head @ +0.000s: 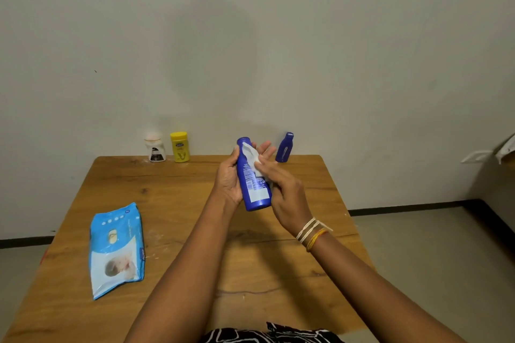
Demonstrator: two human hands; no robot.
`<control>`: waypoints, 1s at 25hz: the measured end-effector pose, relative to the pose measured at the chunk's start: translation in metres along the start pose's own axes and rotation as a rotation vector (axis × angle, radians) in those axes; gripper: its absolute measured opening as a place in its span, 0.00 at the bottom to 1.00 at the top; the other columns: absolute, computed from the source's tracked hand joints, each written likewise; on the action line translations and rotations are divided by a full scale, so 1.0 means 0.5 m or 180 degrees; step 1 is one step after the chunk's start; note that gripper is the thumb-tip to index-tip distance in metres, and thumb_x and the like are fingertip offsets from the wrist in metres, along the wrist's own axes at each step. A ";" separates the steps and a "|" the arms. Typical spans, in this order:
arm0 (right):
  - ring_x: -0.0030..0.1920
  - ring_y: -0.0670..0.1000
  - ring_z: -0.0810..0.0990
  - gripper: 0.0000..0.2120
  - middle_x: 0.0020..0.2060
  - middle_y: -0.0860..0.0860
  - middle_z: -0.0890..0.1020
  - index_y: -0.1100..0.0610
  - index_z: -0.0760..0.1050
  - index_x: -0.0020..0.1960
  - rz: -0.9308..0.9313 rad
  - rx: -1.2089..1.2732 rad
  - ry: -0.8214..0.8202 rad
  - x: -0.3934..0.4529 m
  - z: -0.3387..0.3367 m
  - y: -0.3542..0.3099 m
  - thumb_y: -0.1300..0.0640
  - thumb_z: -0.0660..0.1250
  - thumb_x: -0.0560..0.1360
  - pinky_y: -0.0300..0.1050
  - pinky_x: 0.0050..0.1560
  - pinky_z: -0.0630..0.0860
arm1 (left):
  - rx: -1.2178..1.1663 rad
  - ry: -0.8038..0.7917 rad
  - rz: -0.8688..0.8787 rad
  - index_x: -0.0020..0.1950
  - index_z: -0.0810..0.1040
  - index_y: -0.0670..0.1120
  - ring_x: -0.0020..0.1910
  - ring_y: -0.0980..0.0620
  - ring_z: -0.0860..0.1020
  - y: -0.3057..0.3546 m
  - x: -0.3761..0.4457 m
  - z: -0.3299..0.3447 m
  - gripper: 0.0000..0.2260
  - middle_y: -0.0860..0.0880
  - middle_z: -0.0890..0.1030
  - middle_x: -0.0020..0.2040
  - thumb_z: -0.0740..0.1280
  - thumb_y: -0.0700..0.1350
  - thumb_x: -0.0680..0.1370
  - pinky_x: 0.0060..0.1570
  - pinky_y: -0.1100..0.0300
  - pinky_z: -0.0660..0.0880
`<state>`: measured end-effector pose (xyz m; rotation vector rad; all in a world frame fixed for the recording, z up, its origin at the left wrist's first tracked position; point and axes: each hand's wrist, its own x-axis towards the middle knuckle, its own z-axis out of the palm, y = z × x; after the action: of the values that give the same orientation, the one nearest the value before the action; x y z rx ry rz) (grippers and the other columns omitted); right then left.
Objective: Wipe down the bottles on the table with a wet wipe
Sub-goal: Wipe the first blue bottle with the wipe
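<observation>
My left hand [228,178] holds a tall blue bottle [255,189] tilted in the air above the wooden table [172,203], cap end away from me. My right hand [281,189] presses a white wet wipe [250,156] against the bottle's upper side. At the table's far edge stand a small white bottle [155,149], a yellow bottle [180,147] and, further right, a small dark blue bottle [285,147].
A blue pack of wet wipes [115,248] lies flat on the table's left side. The wall runs right behind the far edge. Off the table's right edge is floor, with a pale object [498,150] at the far right.
</observation>
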<state>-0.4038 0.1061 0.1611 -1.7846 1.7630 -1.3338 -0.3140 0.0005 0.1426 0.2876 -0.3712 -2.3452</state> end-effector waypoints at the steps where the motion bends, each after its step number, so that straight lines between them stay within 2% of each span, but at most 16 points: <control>1: 0.65 0.45 0.71 0.19 0.65 0.53 0.75 0.59 0.72 0.66 0.0044 0.0058 0.0037 -0.023 0.004 0.008 0.66 0.64 0.76 0.36 0.62 0.73 | -0.0029 0.0090 0.0063 0.52 0.75 0.42 0.54 0.43 0.81 0.004 0.000 -0.001 0.16 0.43 0.83 0.50 0.54 0.52 0.81 0.56 0.42 0.75; 4: 0.67 0.42 0.70 0.19 0.64 0.49 0.75 0.56 0.72 0.66 0.0105 0.0116 0.0038 -0.086 0.008 0.023 0.67 0.62 0.77 0.32 0.58 0.75 | -0.0053 0.0374 0.0224 0.48 0.75 0.44 0.46 0.46 0.81 0.010 0.001 -0.001 0.15 0.48 0.79 0.41 0.56 0.53 0.81 0.55 0.42 0.75; 6: 0.63 0.43 0.74 0.17 0.59 0.49 0.79 0.56 0.76 0.62 0.0106 -0.0115 0.0178 -0.106 0.000 0.025 0.67 0.62 0.76 0.32 0.54 0.76 | 0.0010 0.0519 0.0233 0.48 0.75 0.45 0.44 0.48 0.79 0.005 0.003 0.000 0.14 0.49 0.76 0.41 0.57 0.53 0.80 0.54 0.43 0.74; 9: 0.50 0.49 0.82 0.12 0.47 0.55 0.84 0.61 0.82 0.51 0.0181 -0.0188 0.0875 -0.061 -0.034 0.016 0.69 0.61 0.74 0.30 0.44 0.77 | 0.0189 0.0422 0.0168 0.51 0.76 0.45 0.46 0.45 0.80 -0.006 0.002 0.011 0.13 0.48 0.79 0.41 0.60 0.54 0.79 0.54 0.43 0.74; 11: 0.49 0.51 0.82 0.12 0.48 0.57 0.84 0.64 0.81 0.51 0.0114 -0.0281 0.1089 -0.004 -0.049 0.002 0.70 0.61 0.73 0.33 0.48 0.78 | 0.0256 0.0192 -0.0003 0.52 0.78 0.43 0.47 0.43 0.82 -0.019 -0.001 0.022 0.15 0.44 0.83 0.45 0.62 0.53 0.78 0.50 0.44 0.78; 13: 0.56 0.54 0.79 0.16 0.55 0.59 0.82 0.64 0.79 0.57 -0.0031 -0.0474 0.0732 0.027 -0.036 -0.020 0.72 0.61 0.72 0.42 0.59 0.76 | 0.0204 0.0033 -0.0122 0.53 0.80 0.41 0.50 0.40 0.82 -0.029 -0.004 0.034 0.16 0.39 0.83 0.52 0.63 0.53 0.76 0.48 0.46 0.80; 15: 0.64 0.56 0.75 0.19 0.62 0.59 0.77 0.63 0.75 0.63 -0.0315 -0.0717 0.0191 0.011 -0.015 -0.031 0.71 0.62 0.72 0.47 0.66 0.71 | 0.0282 0.0077 -0.0101 0.53 0.78 0.44 0.54 0.37 0.80 -0.024 -0.004 0.038 0.14 0.38 0.81 0.58 0.62 0.53 0.77 0.52 0.45 0.79; 16: 0.66 0.56 0.73 0.21 0.63 0.59 0.76 0.63 0.74 0.64 -0.0560 -0.0891 0.0003 -0.011 -0.011 -0.026 0.71 0.64 0.72 0.48 0.67 0.70 | 0.0352 0.0143 -0.0079 0.53 0.77 0.46 0.54 0.37 0.80 -0.016 -0.003 0.037 0.14 0.39 0.81 0.57 0.60 0.54 0.78 0.53 0.43 0.77; 18: 0.68 0.55 0.71 0.23 0.64 0.58 0.76 0.63 0.74 0.64 -0.1096 -0.1250 -0.0267 -0.068 -0.013 -0.001 0.72 0.64 0.70 0.49 0.67 0.69 | 0.0480 0.0335 -0.0048 0.53 0.76 0.48 0.48 0.41 0.82 0.001 -0.003 0.029 0.13 0.44 0.83 0.49 0.61 0.56 0.78 0.52 0.42 0.76; 21: 0.67 0.53 0.72 0.19 0.63 0.56 0.77 0.62 0.76 0.62 -0.1365 -0.1308 -0.0252 -0.135 -0.026 0.028 0.67 0.61 0.73 0.47 0.66 0.72 | 0.0588 0.0668 -0.0081 0.50 0.77 0.47 0.40 0.49 0.80 0.001 -0.010 0.020 0.12 0.48 0.81 0.41 0.66 0.54 0.76 0.54 0.43 0.75; 23: 0.66 0.50 0.73 0.17 0.61 0.55 0.78 0.62 0.77 0.60 -0.1177 -0.1100 -0.0055 -0.145 -0.033 0.034 0.65 0.60 0.73 0.45 0.64 0.74 | 0.0595 0.0904 -0.0107 0.49 0.78 0.45 0.41 0.50 0.80 -0.003 -0.010 0.024 0.12 0.48 0.82 0.40 0.69 0.53 0.74 0.58 0.42 0.73; 25: 0.63 0.47 0.75 0.16 0.59 0.55 0.79 0.61 0.78 0.59 -0.0971 -0.0888 0.0164 -0.139 -0.035 0.031 0.66 0.62 0.72 0.44 0.60 0.76 | 0.0652 0.1099 -0.0159 0.50 0.78 0.44 0.42 0.51 0.80 0.000 -0.009 0.035 0.14 0.48 0.82 0.41 0.71 0.52 0.73 0.56 0.40 0.73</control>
<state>-0.4143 0.1723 0.1312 -2.2658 1.8343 -1.3019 -0.3162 0.0070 0.1595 0.7951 -0.4374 -2.2517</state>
